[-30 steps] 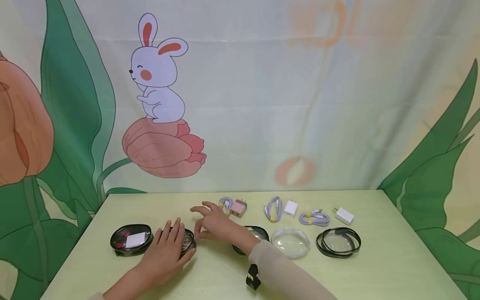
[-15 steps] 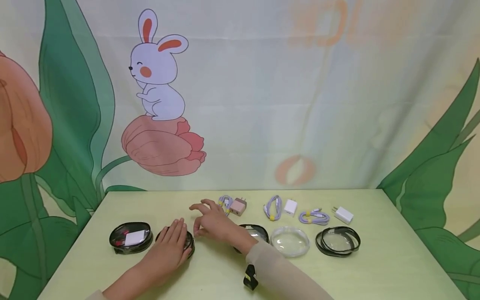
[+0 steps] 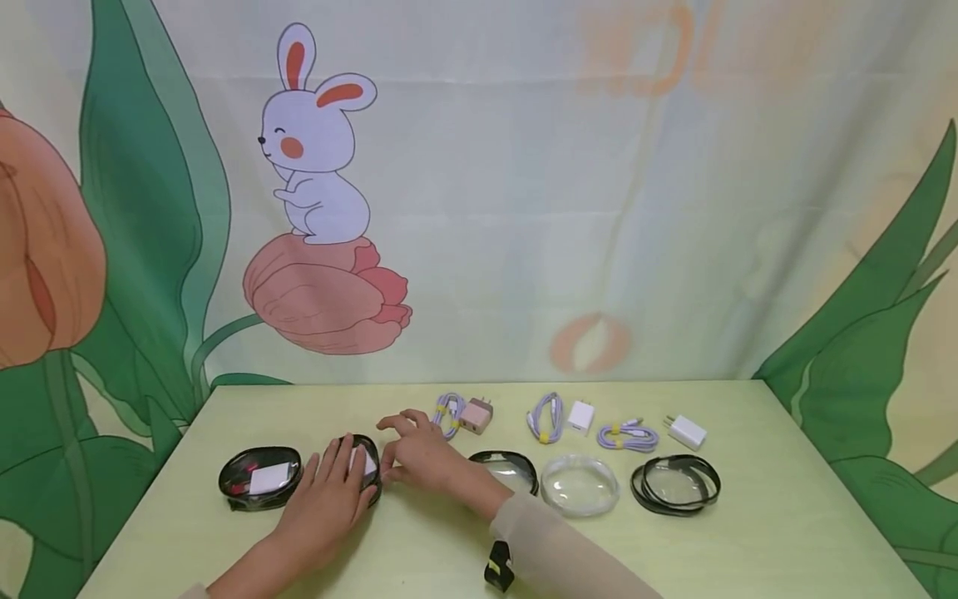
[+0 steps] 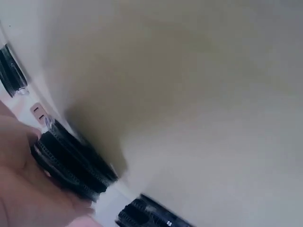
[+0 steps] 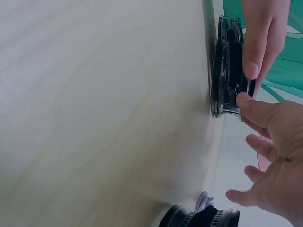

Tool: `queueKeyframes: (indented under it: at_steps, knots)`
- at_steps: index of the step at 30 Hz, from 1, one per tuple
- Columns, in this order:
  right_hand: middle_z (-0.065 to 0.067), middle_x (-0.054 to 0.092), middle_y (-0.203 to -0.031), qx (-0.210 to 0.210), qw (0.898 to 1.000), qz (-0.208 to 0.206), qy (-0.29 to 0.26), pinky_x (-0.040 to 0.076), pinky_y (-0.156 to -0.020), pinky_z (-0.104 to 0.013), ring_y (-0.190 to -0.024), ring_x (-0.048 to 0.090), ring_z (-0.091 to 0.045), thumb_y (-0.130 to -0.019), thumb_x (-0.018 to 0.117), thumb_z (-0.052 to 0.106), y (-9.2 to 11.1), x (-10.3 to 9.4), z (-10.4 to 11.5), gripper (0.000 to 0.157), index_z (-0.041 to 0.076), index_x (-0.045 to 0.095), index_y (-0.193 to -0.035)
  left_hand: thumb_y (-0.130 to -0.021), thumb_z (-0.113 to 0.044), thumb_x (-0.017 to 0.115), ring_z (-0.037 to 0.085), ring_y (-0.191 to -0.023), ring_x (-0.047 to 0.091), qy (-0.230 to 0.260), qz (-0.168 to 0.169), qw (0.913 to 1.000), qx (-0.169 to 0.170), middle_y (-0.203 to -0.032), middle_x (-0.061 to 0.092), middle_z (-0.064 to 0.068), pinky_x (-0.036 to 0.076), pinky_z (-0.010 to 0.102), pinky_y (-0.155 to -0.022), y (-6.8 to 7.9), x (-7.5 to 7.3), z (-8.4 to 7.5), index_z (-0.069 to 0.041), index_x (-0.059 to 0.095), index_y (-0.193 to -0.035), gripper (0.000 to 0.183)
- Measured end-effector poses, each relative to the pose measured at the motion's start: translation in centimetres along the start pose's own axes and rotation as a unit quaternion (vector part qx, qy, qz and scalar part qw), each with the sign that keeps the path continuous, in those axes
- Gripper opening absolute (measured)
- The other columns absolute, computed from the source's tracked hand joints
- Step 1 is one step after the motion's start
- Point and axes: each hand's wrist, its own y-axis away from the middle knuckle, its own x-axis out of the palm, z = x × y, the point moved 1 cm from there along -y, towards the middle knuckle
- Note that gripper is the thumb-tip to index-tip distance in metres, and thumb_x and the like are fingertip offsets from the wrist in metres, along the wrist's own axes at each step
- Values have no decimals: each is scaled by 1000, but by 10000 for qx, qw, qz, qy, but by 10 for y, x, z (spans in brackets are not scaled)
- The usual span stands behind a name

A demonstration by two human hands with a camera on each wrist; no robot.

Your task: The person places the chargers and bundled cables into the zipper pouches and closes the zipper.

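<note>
In the head view the left hand (image 3: 325, 499) lies straight-fingered on a case (image 3: 370, 462) nearer the left edge than the right of the table (image 3: 786, 532), the left wrist view shows the case's zip (image 4: 72, 160) beside that hand, and in the right wrist view the right hand (image 5: 286, 149) pinches the zip, other fingers spread.

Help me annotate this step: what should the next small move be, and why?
Probably draw the right hand along the zipper of the black-edged pouch: its thumb and finger appear pinched there, while the left hand rests on top.
</note>
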Motion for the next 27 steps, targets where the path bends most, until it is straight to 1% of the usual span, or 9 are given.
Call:
queueKeyframes:
  at_steps: [2,5,9,13,16,20,22,24,27]
  knots:
    - [3,45,-153,90,10000,-1,22,45,-104,-51,-143,36,-33,-92,75,38,0,0,0,10,29,78,-90,-104,-26,57,51,-143,34,-171,-93,9995,231,-153,36,35,32,62,-113,-1,0,0,9,48,-144,53]
    - [4,45,-154,128,9999,-50,21,45,-104,-52,-143,35,-32,-92,74,38,1,0,0,10,29,77,-89,-102,-22,60,52,-142,35,-231,-33,9988,432,-152,37,36,35,61,-112,-2,-2,2,9,50,-143,52]
    - [3,50,-150,49,9999,-24,-153,46,-104,-48,-139,41,-31,-93,73,37,2,1,0,11,28,78,-91,-103,-24,59,52,-144,31,-295,214,9974,625,-154,34,35,33,61,-113,-2,-2,7,8,47,-145,55]
    - [-2,53,-148,-262,9997,13,-11,37,-114,-43,-140,43,-26,-95,72,37,4,1,-3,10,28,77,-97,-102,-21,58,49,-145,31,-242,236,9939,1054,-155,35,33,32,60,-114,-1,-3,14,10,47,-145,54]
    - [-5,53,-149,-469,9989,4,79,31,-118,-39,-141,43,-25,-97,70,36,10,-3,-8,12,27,76,-104,-103,-18,54,47,-147,30,-155,358,9902,1342,-157,33,31,31,59,-115,0,-6,18,11,45,-146,53]
    - [-5,51,-151,-401,9992,90,-7,36,-116,-35,-141,43,-27,-100,66,35,21,-16,-17,18,25,73,-114,-101,-16,54,42,-150,27,-132,645,9843,1640,-161,31,25,29,57,-117,2,-12,24,7,41,-150,56]
    - [-4,50,-151,-357,9993,138,-13,35,-117,-35,-142,43,-27,-101,64,34,26,-22,-24,22,24,71,-119,-99,-14,56,39,-149,29,-217,637,9805,1845,-161,32,22,32,57,-116,2,-15,26,5,42,-151,57]
    - [-5,51,-151,-345,9993,104,-29,35,-116,-35,-142,43,-26,-102,64,32,31,-28,-32,23,22,71,-122,-98,-12,59,36,-148,33,-262,558,9776,2011,-160,36,19,34,56,-114,2,-18,27,2,44,-150,56]
    - [-6,53,-149,-378,9993,22,2,36,-116,-37,-140,45,-26,-101,65,31,40,-37,-44,26,20,70,-125,-96,-7,62,35,-146,38,-87,361,9779,2058,-157,41,16,36,57,-113,1,-20,26,0,47,-149,55]
